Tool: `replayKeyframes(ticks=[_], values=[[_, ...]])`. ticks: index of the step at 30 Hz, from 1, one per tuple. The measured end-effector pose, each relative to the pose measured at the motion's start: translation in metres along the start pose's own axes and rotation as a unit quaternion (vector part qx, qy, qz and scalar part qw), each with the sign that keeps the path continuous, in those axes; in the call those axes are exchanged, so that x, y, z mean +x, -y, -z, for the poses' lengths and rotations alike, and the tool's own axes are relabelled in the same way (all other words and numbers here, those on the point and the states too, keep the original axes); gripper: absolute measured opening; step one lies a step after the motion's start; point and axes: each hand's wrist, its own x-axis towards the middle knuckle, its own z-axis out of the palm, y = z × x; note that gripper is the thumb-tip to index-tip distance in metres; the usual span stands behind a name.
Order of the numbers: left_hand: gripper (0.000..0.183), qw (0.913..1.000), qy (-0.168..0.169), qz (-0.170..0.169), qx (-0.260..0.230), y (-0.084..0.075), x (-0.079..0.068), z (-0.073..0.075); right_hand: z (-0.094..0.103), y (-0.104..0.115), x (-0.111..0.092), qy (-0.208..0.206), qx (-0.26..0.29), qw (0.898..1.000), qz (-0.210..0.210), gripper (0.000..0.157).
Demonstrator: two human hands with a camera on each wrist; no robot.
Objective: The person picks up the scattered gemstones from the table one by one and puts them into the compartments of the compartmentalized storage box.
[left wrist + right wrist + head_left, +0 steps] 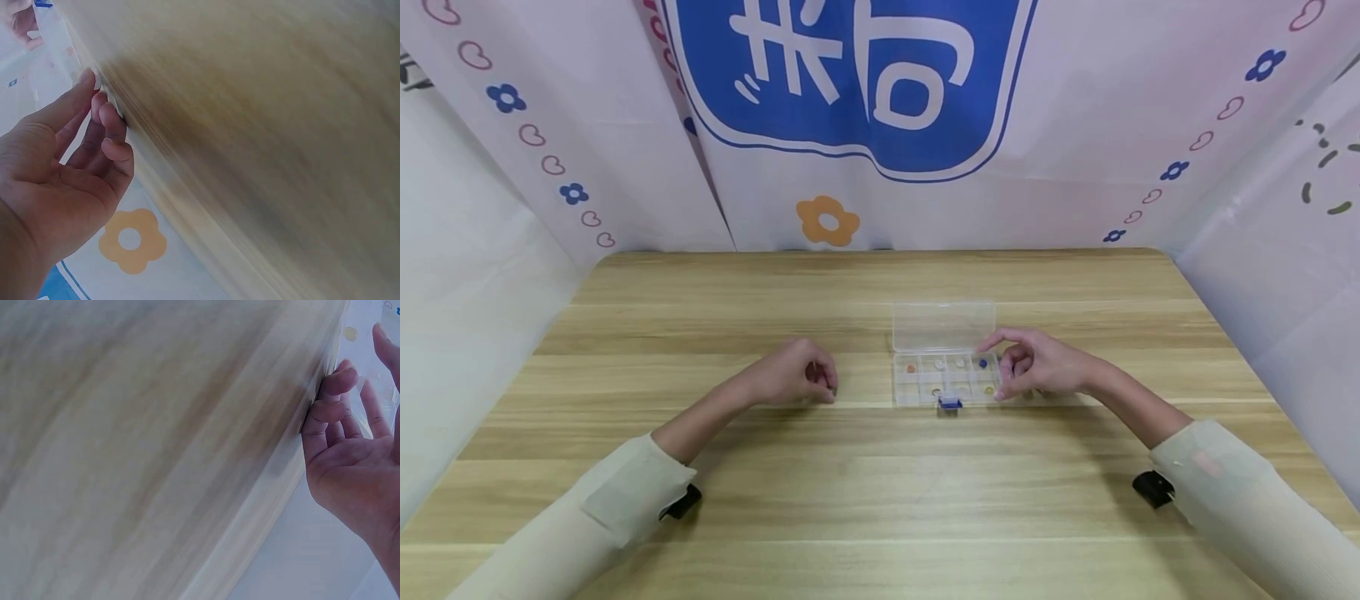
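Note:
A clear plastic compartment box (931,381) lies on the table with its transparent lid (943,327) raised at the back. Small round pieces sit in several compartments, among them an orange piece (911,368), a blue piece (982,363) and a yellow piece (988,391). To the left of the box, my left hand (793,375) pinches a tiny piece (97,83) between thumb and fingertips, mostly hidden. My right hand (1047,363) rests at the box's right side, index finger near the hinge and thumb at the front corner. Its other fingers are bent.
A blue-and-white clasp (950,402) sticks out at the box's front edge. Beneath everything is a wood-grain table (880,500). A white printed cloth (1037,208) hangs behind it. Black straps (1152,489) show below the sleeves.

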Motion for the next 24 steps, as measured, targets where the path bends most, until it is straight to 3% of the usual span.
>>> replayKeyframes(ticks=[24], values=[[0.004, 0.9999, -0.003, 0.006, 0.015, -0.0023, 0.0019, -0.0004, 0.0001, 0.0008, -0.0001, 0.000, 0.002, 1.000, -0.002, 0.063]])
